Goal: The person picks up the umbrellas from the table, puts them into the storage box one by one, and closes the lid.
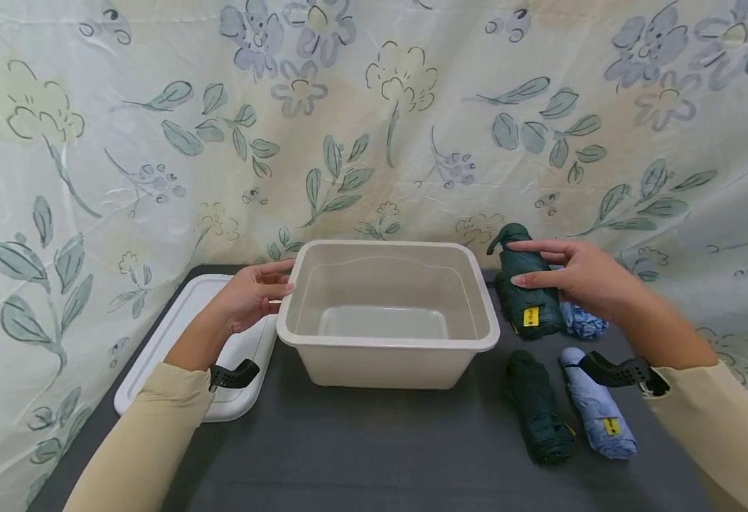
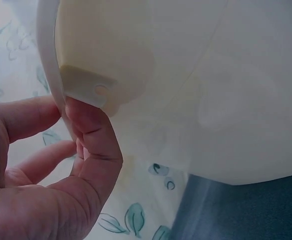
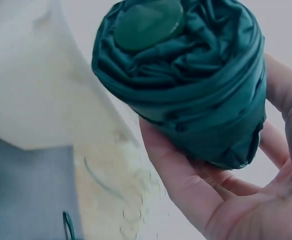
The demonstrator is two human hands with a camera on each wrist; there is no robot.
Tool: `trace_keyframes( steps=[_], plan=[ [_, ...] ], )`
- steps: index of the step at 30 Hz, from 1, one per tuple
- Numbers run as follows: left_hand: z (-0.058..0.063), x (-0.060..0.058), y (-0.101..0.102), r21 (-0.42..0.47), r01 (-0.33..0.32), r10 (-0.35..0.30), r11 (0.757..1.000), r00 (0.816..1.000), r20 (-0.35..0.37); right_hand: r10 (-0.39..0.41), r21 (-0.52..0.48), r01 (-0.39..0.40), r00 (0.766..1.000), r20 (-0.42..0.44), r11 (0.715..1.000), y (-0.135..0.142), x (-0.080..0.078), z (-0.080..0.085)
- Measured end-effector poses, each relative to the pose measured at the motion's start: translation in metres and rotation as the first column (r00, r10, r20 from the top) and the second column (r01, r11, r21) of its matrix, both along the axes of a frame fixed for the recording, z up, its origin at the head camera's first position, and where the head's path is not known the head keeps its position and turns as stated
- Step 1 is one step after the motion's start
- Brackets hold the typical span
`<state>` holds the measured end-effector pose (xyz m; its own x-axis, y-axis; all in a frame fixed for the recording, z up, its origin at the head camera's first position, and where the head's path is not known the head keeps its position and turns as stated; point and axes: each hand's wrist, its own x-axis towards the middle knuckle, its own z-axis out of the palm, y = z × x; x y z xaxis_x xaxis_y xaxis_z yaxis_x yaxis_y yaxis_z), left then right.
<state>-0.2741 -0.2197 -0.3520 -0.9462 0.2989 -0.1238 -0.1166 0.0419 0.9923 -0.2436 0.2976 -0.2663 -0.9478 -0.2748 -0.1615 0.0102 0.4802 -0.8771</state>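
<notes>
My left hand (image 1: 260,295) grips the left rim of a beige plastic tub (image 1: 387,363); the left wrist view shows fingers (image 2: 98,150) curled under that rim. On the right, my right hand (image 1: 581,277) holds a folded dark green umbrella (image 1: 524,299) with a yellow tag, between thumb and fingers. Its round green end (image 3: 148,25) faces the camera in the right wrist view. Partly hidden behind this hand is a blue patterned umbrella (image 1: 584,321). Closer to me lie another dark green umbrella (image 1: 537,409) and a light blue one (image 1: 598,405), side by side.
A white lid (image 1: 233,398) lies left of the tub, partly under my left arm. Everything stands on a dark grey table (image 1: 361,455). A floral curtain (image 1: 374,128) hangs right behind it.
</notes>
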Motion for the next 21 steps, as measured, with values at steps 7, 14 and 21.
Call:
trace_keyframes(
  steps=[7,14,21],
  plan=[
    [0.001,0.009,-0.001,0.007,0.009,-0.009,1.0,1.0,0.002,0.045,-0.042,-0.044,0.998,0.039,0.998,-0.042,-0.007,0.011],
    [0.002,0.016,-0.003,-0.011,0.013,-0.013,1.0,1.0,-0.01,0.091,-0.105,-0.077,0.987,0.135,0.992,-0.081,-0.019,0.014],
    [0.001,0.02,-0.007,-0.022,0.037,-0.038,0.999,0.999,-0.017,0.144,-0.147,-0.111,0.961,0.235,0.983,-0.113,-0.032,0.008]
  ],
)
